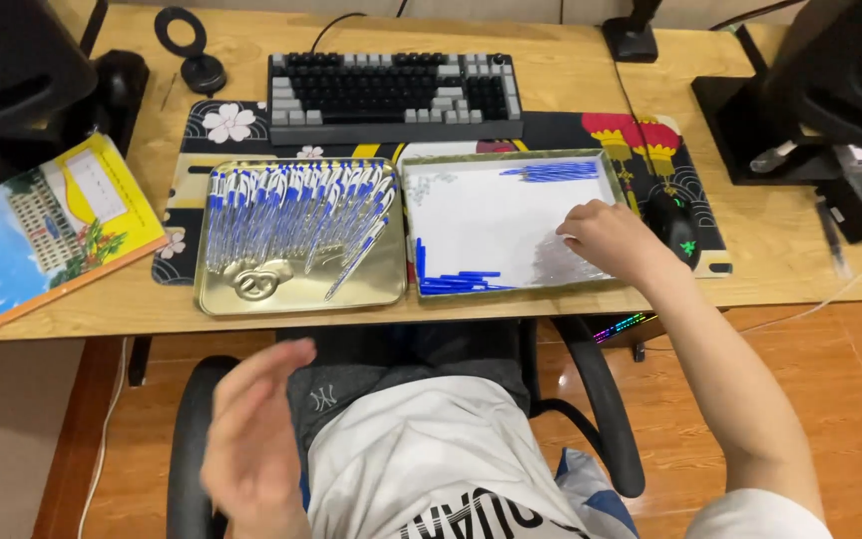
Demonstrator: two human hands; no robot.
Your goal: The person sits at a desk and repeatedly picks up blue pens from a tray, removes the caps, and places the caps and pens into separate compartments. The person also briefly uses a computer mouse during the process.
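My right hand (611, 240) reaches into the white tray (511, 215) at its right side, its fingers curled down over a pile of clear pen parts; what it grips is hidden. Blue pen refills (559, 172) lie at the tray's far edge, and more blue pieces (456, 281) lie along its near left corner. To the left, a gold metal tray (296, 289) holds several assembled blue-capped pens (296, 210) in a row. My left hand (251, 439) hovers blurred below the desk edge, over my lap, fingers apart and holding nothing.
A grey and black keyboard (391, 95) sits behind the trays on a patterned desk mat (221, 125). A black mouse (675, 225) lies right of the white tray. A yellow book (42, 230) lies at the left. Black speakers (12, 70) stand at both back corners.
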